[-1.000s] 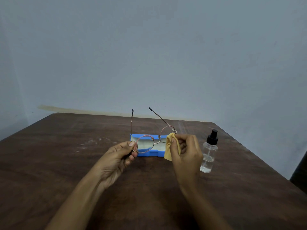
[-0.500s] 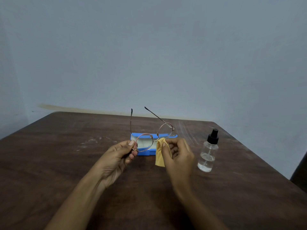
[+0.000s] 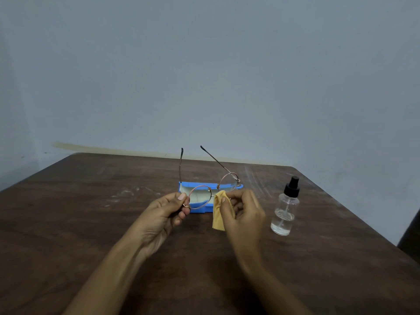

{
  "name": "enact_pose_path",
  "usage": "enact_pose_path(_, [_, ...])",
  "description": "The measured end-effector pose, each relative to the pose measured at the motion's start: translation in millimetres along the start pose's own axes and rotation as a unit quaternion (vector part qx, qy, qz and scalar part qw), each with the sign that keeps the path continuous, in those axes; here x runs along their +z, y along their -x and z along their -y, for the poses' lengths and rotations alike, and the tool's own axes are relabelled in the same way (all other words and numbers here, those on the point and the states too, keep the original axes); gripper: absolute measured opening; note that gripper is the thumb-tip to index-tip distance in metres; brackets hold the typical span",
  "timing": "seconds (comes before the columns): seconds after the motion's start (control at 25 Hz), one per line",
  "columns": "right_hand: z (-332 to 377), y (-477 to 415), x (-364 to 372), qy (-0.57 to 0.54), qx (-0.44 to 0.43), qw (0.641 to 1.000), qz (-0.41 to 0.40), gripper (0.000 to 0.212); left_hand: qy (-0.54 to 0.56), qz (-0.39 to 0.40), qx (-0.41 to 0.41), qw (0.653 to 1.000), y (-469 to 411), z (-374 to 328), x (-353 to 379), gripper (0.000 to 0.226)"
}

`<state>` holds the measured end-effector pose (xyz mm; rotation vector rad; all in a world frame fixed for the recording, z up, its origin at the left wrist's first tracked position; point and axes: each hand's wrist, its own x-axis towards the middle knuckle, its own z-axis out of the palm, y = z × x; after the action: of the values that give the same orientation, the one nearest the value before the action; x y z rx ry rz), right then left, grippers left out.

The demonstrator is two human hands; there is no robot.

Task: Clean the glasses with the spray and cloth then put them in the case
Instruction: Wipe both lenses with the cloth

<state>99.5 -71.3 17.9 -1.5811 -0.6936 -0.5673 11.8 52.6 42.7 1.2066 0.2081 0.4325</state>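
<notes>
Thin round metal-rimmed glasses (image 3: pixel 212 194) are held up over the table with both temples unfolded and pointing away from me. My left hand (image 3: pixel 167 214) pinches the left rim at its outer hinge. My right hand (image 3: pixel 243 212) grips a yellow cloth (image 3: pixel 218 212) just below the right lens, near the bridge. Behind the glasses lies the open blue case (image 3: pixel 204 209) with a pale lining. A clear spray bottle (image 3: pixel 285 212) with a black nozzle stands upright to the right of my right hand, untouched.
Everything sits on a dark brown wooden table (image 3: pixel 91 223) against a plain grey-blue wall. The table's right edge runs diagonally close to the spray bottle, and something dark (image 3: pixel 411 237) stands beyond it.
My right hand and the cloth slid left and down off the right lens toward the bridge. The glasses tilted slightly; my left hand stayed in place.
</notes>
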Motion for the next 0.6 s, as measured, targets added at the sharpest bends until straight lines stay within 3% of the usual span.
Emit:
enact_pose_path(0.08, [2, 4, 4, 0.007, -0.034, 0.999, 0.02, 0.006, -0.003, -0.004, 0.006, 1.0, -1, 1, 0, 0.025])
enact_pose_path(0.24, [2, 10, 8, 0.04, -0.085, 0.994, 0.048, 0.025, -0.012, -0.004, 0.015, 1.0, -3, 4, 1, 0.025])
enact_pose_path(0.6, [5, 13, 11, 0.106, -0.217, 0.969, 0.053, 0.012, -0.038, 0.015, 0.031, 0.999, -6, 12, 1, 0.02])
